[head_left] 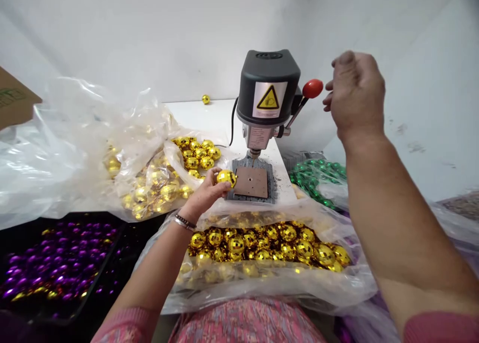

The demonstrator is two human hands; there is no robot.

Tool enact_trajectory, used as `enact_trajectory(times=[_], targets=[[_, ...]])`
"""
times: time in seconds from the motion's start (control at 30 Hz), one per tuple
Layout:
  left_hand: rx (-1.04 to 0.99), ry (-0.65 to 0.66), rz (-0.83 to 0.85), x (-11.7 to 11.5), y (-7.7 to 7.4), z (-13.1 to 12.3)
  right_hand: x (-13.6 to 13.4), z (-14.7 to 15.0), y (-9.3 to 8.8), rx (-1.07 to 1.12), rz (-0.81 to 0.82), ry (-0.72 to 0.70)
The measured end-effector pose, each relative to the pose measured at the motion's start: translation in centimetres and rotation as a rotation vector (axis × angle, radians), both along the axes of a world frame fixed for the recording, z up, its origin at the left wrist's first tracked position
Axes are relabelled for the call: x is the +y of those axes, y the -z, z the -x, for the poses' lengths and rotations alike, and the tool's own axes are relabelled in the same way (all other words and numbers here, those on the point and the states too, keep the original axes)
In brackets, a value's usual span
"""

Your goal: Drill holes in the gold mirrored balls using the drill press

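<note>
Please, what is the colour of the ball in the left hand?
The ball is shiny gold; it shows best in the head view.

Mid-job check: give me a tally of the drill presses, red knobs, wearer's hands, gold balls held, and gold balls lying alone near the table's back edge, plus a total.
Drill press: 1
Red knob: 1
Hands: 2 (left hand, right hand)
Held gold ball: 1
Lone gold ball: 1
Total: 6
</note>
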State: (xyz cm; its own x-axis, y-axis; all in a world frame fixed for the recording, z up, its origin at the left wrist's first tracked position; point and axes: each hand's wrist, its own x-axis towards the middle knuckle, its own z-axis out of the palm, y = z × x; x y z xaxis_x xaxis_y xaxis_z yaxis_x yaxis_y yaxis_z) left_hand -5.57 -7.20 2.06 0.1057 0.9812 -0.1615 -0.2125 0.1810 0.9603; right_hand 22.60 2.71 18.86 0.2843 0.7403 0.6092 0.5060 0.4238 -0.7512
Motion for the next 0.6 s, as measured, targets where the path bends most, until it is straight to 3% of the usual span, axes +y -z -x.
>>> enact_trajectory(times=[0.13, 0.27, 0.37, 0.6], targets=[[0.141, -0.034, -0.053, 1.0, 0.0, 0.3, -0.6, 1.8, -1.4, -0.111, 0.027, -0.019], [0.433, -0.058, -0.104, 2.4, 0.3, -0.5, -1.6, 2.9, -2.1, -0.291, 0.109, 0.088], [0.511, -0.049, -0.135, 3.2, 0.8, -1.4, -1.5, 3.3, -2.1, -0.353, 0.188, 0.119], [0.147, -0.075, -0.023, 3.8, 1.6, -1.8, -0.7, 3.7, -1.8, -0.362, 0.232, 0.138]])
